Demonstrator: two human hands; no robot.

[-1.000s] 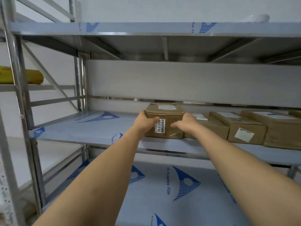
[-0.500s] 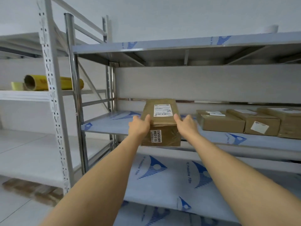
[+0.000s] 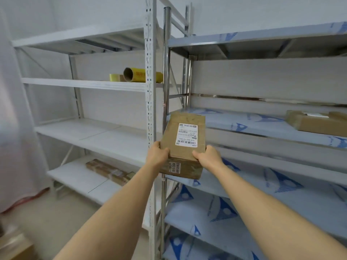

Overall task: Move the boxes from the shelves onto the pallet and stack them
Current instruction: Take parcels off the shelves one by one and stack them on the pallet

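The brown cardboard box with white shipping labels (image 3: 183, 145) is off the metal shelf (image 3: 262, 128), held in the air by left hand (image 3: 157, 153) and right hand (image 3: 207, 157) clamping its near corners — seemingly light, rigid; the taped skin may be slick, so support underneath.

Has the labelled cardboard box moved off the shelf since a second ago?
Yes. The labelled cardboard box, gripped by the left hand and right hand, has left the film-covered shelf and now hangs leftward before the steel upright.
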